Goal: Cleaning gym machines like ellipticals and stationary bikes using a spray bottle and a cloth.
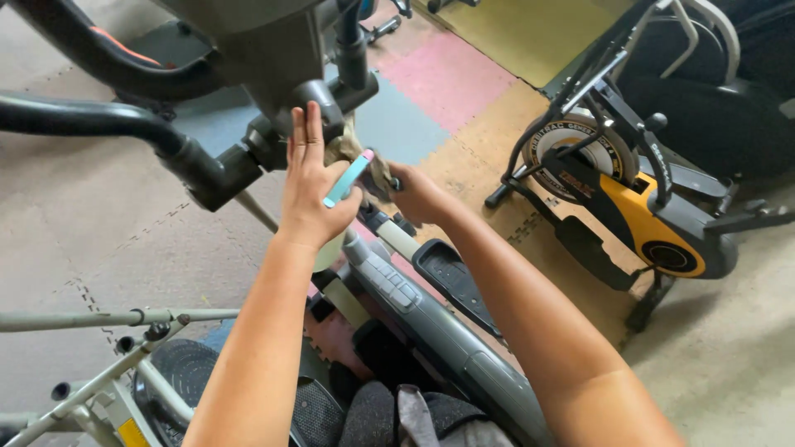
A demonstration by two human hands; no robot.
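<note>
Head view: two hands at the joint of an exercise machine

Head camera looks down past both forearms to a grey exercise machine (273,50) standing on a floor of foam mats (447,79) in tan, pink and blue. The left hand (313,186) is raised against the machine's dark joint with its fingers straight and together, while the thumb pins a slim light-blue tool with a pink tip (349,178) across the palm. The right hand (416,194) is just beside it, curled shut around a crumpled brownish cloth (364,161) that is pressed to the same joint; what lies under the cloth cannot be told. Black handlebars (99,120) reach out to the left from that joint. Below the hands runs a long grey rail (447,331) with a black pedal (451,281) beside it. Well apart on the right stands a black and yellow exercise bike (638,199). Pale metal tubes (99,364) of another frame cross the lower left corner.
</note>
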